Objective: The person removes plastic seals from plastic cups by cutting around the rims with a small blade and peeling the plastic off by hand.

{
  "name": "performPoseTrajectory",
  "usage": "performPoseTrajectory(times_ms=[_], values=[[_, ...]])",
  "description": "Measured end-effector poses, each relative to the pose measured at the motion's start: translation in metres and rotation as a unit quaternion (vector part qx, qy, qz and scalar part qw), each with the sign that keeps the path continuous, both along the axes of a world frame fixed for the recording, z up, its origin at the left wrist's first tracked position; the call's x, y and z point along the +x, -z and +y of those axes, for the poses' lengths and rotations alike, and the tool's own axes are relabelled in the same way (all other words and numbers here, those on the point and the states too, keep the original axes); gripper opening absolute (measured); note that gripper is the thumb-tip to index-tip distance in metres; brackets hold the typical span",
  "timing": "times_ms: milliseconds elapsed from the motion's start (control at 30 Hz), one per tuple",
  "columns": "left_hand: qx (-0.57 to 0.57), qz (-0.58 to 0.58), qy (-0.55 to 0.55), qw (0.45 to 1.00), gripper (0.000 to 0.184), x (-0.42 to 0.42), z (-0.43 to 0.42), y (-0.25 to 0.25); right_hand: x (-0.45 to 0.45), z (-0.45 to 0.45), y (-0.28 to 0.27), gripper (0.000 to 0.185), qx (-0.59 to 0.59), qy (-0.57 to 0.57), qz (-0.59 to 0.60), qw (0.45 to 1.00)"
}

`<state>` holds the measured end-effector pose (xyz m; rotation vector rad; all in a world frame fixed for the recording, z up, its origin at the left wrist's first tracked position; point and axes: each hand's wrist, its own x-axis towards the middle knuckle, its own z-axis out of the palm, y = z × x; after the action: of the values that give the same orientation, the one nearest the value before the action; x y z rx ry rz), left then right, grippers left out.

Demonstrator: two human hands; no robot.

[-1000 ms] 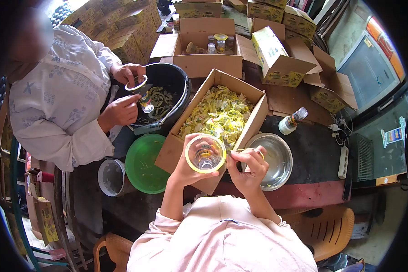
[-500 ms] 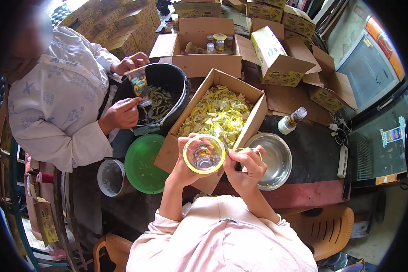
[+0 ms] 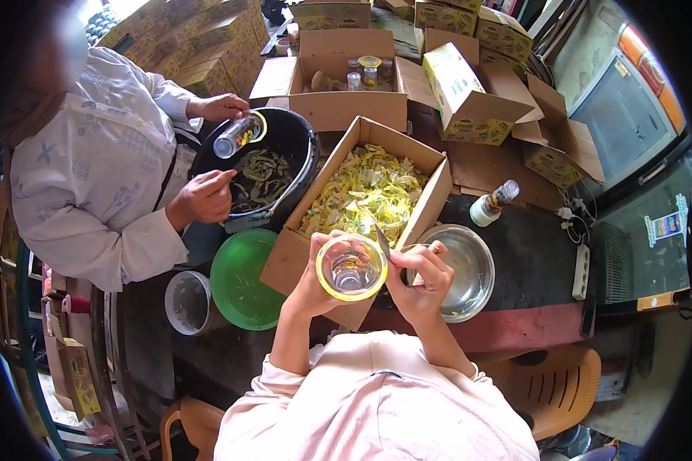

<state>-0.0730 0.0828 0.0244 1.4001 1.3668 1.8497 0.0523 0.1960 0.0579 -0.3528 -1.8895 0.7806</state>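
My left hand [image 3: 306, 286] is wrapped round a clear plastic cup [image 3: 352, 269] with a yellow rim, its open mouth facing me. Closed fingers of my right hand [image 3: 423, 283] grip a small knife [image 3: 381, 241], whose blade points up beside the right side of the rim. Just beyond both hands, a cardboard box [image 3: 284, 265] is filled with yellow and clear plastic scraps [image 3: 369, 192]. A steel bowl [image 3: 477, 273] lies to the right of my right hand.
At left, a co-worker's hands [image 3: 204, 198] hold a printed cup [image 3: 242, 134] over a black bucket [image 3: 309, 165]. A green basin [image 3: 242, 280] and white pail [image 3: 187, 301] stand nearer. Stacked printed cups [image 3: 494, 203] lean at right. An open carton [image 3: 354, 111] stands behind.
The cup in my left hand has shifted slightly right. The knife blade now shows more, pointing up past the rim. The co-worker's cup has turned, its base now toward the lower left.
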Motion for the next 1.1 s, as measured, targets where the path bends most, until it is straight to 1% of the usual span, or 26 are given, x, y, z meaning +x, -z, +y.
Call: performPoseTrajectory(times_ms=[167,267,367,467,500,600,633,667,733,867,933,1100], values=[[-0.023,-0.053,-0.024,0.998,0.070,-0.001,-0.005,0.002,0.001,-0.003,-0.001,0.015,-0.012,-0.016,0.007,1.000],[-0.012,-0.055,0.004,0.998,0.069,0.000,-0.005,0.002,0.001,-0.003,-0.002,0.016,-0.004,-0.018,0.005,1.000],[-0.003,-0.061,0.001,0.998,0.067,0.002,-0.007,0.000,0.002,-0.004,-0.001,0.016,0.006,-0.016,0.003,1.000],[-0.027,-0.008,0.006,1.000,0.068,0.004,-0.009,0.005,0.001,-0.004,0.003,0.016,0.007,-0.002,0.005,1.000],[-0.040,-0.006,0.007,0.999,0.070,0.006,-0.010,0.006,0.002,-0.005,0.004,0.016,-0.002,-0.007,0.007,1.000],[-0.044,-0.080,0.029,0.995,0.069,0.008,-0.009,-0.002,0.005,-0.004,0.003,0.016,-0.022,-0.006,0.013,1.000],[-0.017,-0.173,0.037,0.984,0.066,0.011,-0.010,-0.001,0.006,-0.006,0.004,0.016,-0.024,0.005,0.016,1.000],[0.005,-0.190,0.033,0.981,0.064,0.012,-0.011,-0.004,0.007,-0.007,0.004,0.016,-0.026,0.015,0.018,0.999],[0.031,-0.230,0.017,0.973,0.066,0.012,-0.009,0.003,0.006,-0.007,0.003,0.015,-0.025,0.028,0.023,0.999],[-0.004,-0.269,0.029,0.963,0.069,0.010,-0.013,0.007,0.006,-0.010,0.000,0.017,-0.010,0.041,0.029,0.999],[-0.011,-0.288,0.032,0.957,0.069,0.013,-0.013,0.006,0.006,-0.013,-0.003,0.017,0.023,0.038,0.031,0.999],[-0.014,-0.250,0.011,0.968,0.073,0.020,-0.009,0.001,0.004,-0.020,-0.005,0.020,0.081,0.040,0.027,0.996]])
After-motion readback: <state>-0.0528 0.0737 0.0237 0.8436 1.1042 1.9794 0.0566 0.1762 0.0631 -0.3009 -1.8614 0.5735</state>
